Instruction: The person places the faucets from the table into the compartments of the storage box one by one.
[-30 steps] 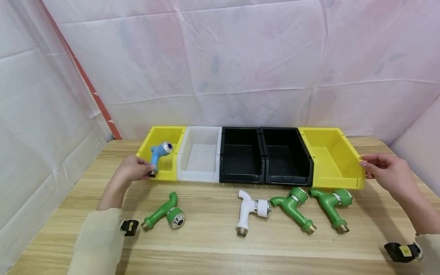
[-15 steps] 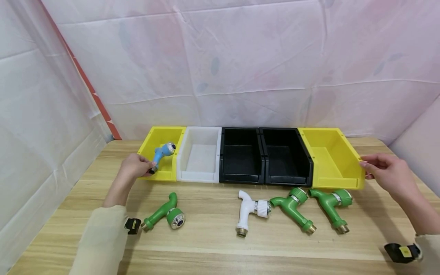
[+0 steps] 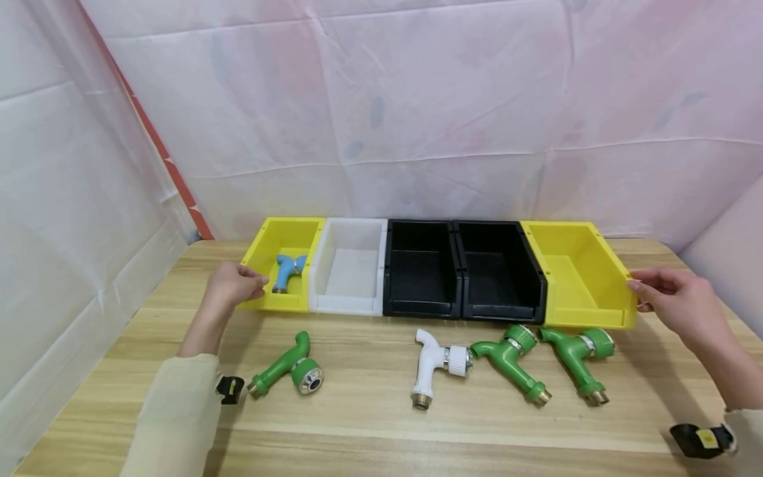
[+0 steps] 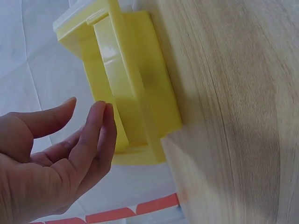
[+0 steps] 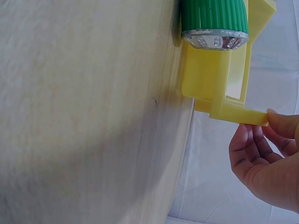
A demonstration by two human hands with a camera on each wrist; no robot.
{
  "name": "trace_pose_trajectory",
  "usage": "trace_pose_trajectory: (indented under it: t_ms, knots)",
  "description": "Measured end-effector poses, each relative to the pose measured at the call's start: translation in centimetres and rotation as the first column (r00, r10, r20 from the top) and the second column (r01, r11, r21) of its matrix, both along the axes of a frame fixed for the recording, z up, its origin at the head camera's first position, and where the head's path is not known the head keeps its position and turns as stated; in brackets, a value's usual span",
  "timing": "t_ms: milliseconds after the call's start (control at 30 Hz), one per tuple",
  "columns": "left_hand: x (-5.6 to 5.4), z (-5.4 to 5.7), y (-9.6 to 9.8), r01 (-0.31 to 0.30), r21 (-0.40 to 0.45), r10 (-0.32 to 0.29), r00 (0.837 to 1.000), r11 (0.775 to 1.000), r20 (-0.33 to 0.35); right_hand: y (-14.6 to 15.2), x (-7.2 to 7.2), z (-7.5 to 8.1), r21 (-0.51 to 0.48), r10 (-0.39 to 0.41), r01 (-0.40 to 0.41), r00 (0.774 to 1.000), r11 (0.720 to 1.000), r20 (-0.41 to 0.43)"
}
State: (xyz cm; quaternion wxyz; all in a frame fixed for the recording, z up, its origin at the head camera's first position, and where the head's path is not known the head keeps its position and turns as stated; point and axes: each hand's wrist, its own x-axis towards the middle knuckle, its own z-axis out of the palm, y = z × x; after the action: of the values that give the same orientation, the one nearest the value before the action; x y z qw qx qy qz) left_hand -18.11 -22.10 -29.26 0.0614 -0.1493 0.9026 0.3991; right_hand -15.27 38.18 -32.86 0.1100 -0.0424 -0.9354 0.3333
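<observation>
The blue faucet (image 3: 285, 273) lies inside the left yellow bin (image 3: 256, 303), leaning toward its right wall. My left hand (image 3: 233, 289) is at that bin's front left corner and holds nothing. In the left wrist view, a gap separates its thumb from its loosely bent fingers (image 4: 96, 126). At the far right, my right hand (image 3: 685, 299) pinches the side rim of the right yellow bin (image 3: 596, 317) between thumb and fingers. The right wrist view shows that pinch on the bin's rim (image 5: 243, 115).
A white bin (image 3: 346, 305) and two black bins (image 3: 420, 309) stand between the yellow ones. In front lie a green faucet (image 3: 286, 366) at left, a white faucet (image 3: 426, 368) in the middle, and two green faucets (image 3: 512, 364) at right. A fabric backdrop (image 3: 417, 99) rises behind.
My left hand has let go of the blue faucet, which has dropped from the fingers into the left yellow bin. The right hand keeps its hold on the right yellow bin.
</observation>
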Motion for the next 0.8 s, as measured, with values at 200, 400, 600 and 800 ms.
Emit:
trace_pose_trajectory:
  t_ms: [200, 400, 600, 800]
  knots:
    - [0.1, 0.1, -0.1, 0.019, 0.063, -0.019, 1.000, 0.998, 0.000, 0.1, 0.0, 0.0, -0.006, 0.004, -0.004, 1.000, 1.000, 0.000]
    - [0.4, 0.2, -0.2, 0.025, 0.105, -0.027, 0.999, 0.994, 0.017, 0.1, 0.0, 0.0, -0.017, 0.004, -0.004, 1.000, 1.000, -0.007]
    - [0.7, 0.3, -0.3, 0.025, 0.117, -0.028, 0.999, 0.993, 0.021, 0.1, 0.0, 0.0, -0.014, 0.005, -0.005, 1.000, 1.000, 0.002]
    - [1.3, 0.4, -0.3, 0.041, 0.125, -0.045, 0.999, 0.991, 0.029, 0.1, 0.0, 0.0, -0.023, 0.007, -0.007, 1.000, 1.000, -0.001]
